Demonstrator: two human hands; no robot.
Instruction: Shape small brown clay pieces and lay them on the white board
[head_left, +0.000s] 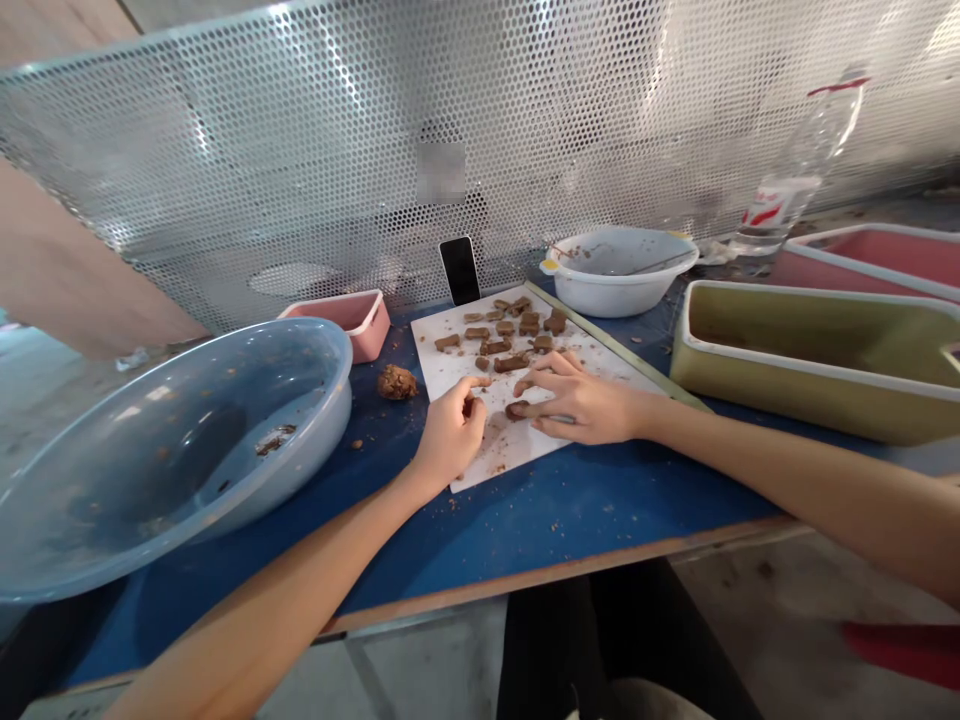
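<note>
A white board (465,360) lies on the blue table (555,510) with several brown clay-like pieces (504,340) on its far half. My left hand (450,432) rests on the board's near left part, fingers curled, index finger pointing toward a small brown bit. My right hand (581,398) lies on the board beside it, fingers pressed on a small brown piece (516,410) and on what looks like a thin metal tool under the palm. A brown lump (397,381) sits on the table left of the board.
A large pale blue basin (225,440) stands at the left. A pink box (352,318), a phone (460,270), a white bowl (619,270), a plastic bottle (795,170), an olive tray (817,365) and a pink tray (877,255) stand before a perforated metal screen (375,130).
</note>
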